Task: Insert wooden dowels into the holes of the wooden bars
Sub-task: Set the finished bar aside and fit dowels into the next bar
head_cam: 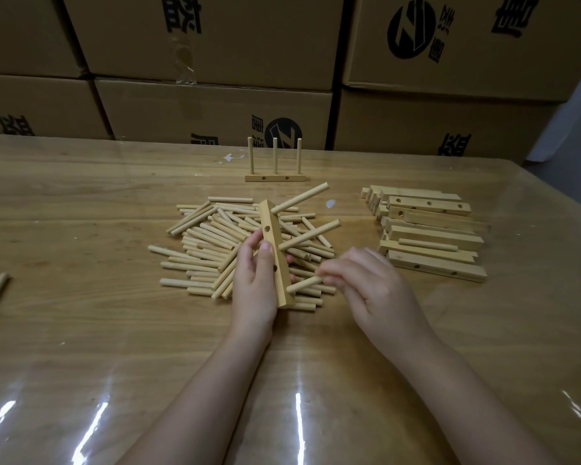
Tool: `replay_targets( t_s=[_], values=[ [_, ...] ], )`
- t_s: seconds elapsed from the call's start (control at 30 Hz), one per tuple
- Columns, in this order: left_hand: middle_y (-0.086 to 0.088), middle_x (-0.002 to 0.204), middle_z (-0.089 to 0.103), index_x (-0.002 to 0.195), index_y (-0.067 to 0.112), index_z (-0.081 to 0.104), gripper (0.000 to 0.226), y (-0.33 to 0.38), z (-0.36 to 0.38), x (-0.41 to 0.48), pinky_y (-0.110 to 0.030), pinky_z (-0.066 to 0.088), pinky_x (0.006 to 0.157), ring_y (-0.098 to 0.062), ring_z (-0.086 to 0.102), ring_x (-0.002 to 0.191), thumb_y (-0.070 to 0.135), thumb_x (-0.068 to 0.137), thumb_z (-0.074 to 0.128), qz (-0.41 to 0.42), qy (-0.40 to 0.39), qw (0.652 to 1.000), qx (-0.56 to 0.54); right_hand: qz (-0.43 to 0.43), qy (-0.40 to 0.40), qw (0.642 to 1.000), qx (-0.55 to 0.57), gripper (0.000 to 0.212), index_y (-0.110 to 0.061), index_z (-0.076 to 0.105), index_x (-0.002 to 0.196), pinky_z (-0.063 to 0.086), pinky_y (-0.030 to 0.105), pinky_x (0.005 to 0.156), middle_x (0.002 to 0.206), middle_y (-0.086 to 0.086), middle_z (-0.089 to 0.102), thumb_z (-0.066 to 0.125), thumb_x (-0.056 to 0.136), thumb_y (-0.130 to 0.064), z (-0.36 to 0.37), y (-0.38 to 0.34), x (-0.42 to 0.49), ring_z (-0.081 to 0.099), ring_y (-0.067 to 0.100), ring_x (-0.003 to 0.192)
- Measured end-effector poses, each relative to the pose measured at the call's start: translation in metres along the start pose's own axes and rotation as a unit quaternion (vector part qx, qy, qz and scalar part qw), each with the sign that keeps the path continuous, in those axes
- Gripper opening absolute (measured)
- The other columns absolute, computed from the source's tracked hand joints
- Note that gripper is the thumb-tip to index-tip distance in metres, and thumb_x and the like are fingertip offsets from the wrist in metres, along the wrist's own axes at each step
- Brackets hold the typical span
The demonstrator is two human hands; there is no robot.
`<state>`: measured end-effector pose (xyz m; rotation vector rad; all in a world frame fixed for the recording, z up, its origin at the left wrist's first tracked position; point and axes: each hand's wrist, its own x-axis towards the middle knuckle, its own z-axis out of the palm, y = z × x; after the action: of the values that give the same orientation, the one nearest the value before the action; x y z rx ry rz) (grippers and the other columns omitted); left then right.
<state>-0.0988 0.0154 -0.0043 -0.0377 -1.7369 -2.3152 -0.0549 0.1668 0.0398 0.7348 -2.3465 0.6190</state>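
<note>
A wooden bar (274, 243) is gripped by the left hand (252, 283), a dowel (303, 284) is pinched against its near end by the right hand (369, 290), over the dowel pile (208, 236); spare bars (433, 234) are stacked right, finished bar (275, 178) stood farther back

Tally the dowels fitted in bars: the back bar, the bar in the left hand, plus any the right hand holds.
Back bar: 3 upright dowels
Bar in left hand: 2 seated dowels
Right hand: 1 dowel
Total: 6
</note>
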Motion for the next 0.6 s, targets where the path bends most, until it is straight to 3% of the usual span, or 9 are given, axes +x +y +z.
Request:
replay_targets(
  t_s=[0.2, 0.43, 0.5, 0.6],
  values=[
    [0.017, 0.081, 0.071, 0.112, 0.038, 0.050, 0.019, -0.002, 0.000, 0.000, -0.019, 0.052, 0.056, -0.003, 0.067, 0.075, 0.025, 0.100, 0.042, 0.008, -0.001, 1.000, 0.008, 0.026, -0.016, 0.999, 0.011, 0.027, -0.006, 0.070, 0.090, 0.042, 0.024, 0.069, 0.078, 0.004, 0.063, 0.046, 0.090, -0.021, 0.000, -0.001, 0.000, 0.058, 0.019, 0.074],
    [0.014, 0.080, 0.071, 0.121, 0.031, 0.050, 0.022, -0.002, -0.001, 0.001, -0.022, 0.054, 0.058, -0.004, 0.067, 0.074, 0.027, 0.100, 0.043, 0.000, -0.004, 1.000, 0.018, 0.066, -0.012, 0.996, 0.056, 0.031, -0.012, 0.069, 0.096, 0.040, 0.011, 0.075, 0.087, -0.012, 0.062, 0.044, 0.090, -0.030, 0.000, -0.002, -0.003, 0.056, 0.003, 0.085],
    [0.014, 0.081, 0.071, 0.119, 0.033, 0.050, 0.022, -0.002, -0.001, 0.001, -0.025, 0.057, 0.062, -0.004, 0.067, 0.074, 0.028, 0.099, 0.044, 0.000, -0.008, 1.000, 0.028, 0.093, -0.005, 0.990, 0.103, 0.028, -0.019, 0.064, 0.109, 0.040, 0.007, 0.075, 0.089, -0.026, 0.054, 0.052, 0.089, -0.035, 0.001, -0.001, -0.007, 0.052, -0.007, 0.085],
    [0.015, 0.078, 0.071, 0.119, 0.032, 0.049, 0.021, -0.001, 0.001, 0.001, -0.025, 0.056, 0.063, -0.003, 0.066, 0.070, 0.026, 0.099, 0.044, 0.002, -0.005, 1.000, 0.026, 0.174, 0.014, 0.963, 0.204, 0.031, -0.040, 0.050, 0.114, 0.043, 0.008, 0.072, 0.085, -0.022, 0.057, 0.056, 0.084, -0.044, 0.002, 0.002, -0.011, 0.055, -0.003, 0.082]
  ],
)
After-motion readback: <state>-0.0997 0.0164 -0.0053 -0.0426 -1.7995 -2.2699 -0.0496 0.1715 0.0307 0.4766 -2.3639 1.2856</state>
